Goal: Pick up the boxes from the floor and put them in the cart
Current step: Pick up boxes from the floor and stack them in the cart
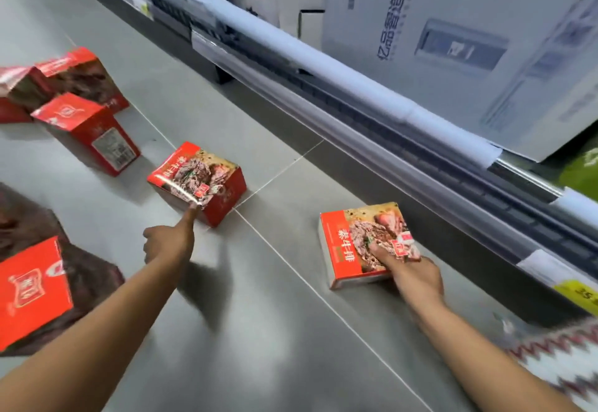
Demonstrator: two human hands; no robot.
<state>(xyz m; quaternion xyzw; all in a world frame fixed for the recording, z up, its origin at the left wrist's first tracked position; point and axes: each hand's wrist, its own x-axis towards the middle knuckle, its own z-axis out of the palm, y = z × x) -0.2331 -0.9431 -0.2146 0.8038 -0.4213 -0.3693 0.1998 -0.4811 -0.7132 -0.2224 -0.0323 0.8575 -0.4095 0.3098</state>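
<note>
Two bare forearms reach in from the near edge, with a zigzag-patterned cloth (566, 356) blurred at the near right. Grey floor tiles (259, 330) fill most of the scene, and one long shelf unit (323, 87) runs from far left to near right, carrying a large white carton (453, 39) and a yellow price label (579, 295). Six red boxes can be counted on or just above the floor, though the near-left group is blurred and may hide another. Each has red sides and a top printed with a photo of meat and a red band of characters. The near-left box (32, 288) shows a red logo face, the upright box (87, 133) stands on end with a barcode sticker facing right, and the far box (84, 74) and far-left box (16, 91) lean together behind it. The middle box (197, 178) lies flat and diagonal to the tile joints, one corner pointing near. The right box (352, 243) lies photo up beside the shelf base, its red band along the left edge running near to far; whether it is lifted off the floor is unclear. Both tops look nearly square, so no long axis is plain. The right hand (417, 279) grips the right box at its near right corner, fingers (385, 256) over the top. The left hand (168, 243) has its index finger (191, 217) straight, touching the middle box's near corner, the others curled on nothing.
</note>
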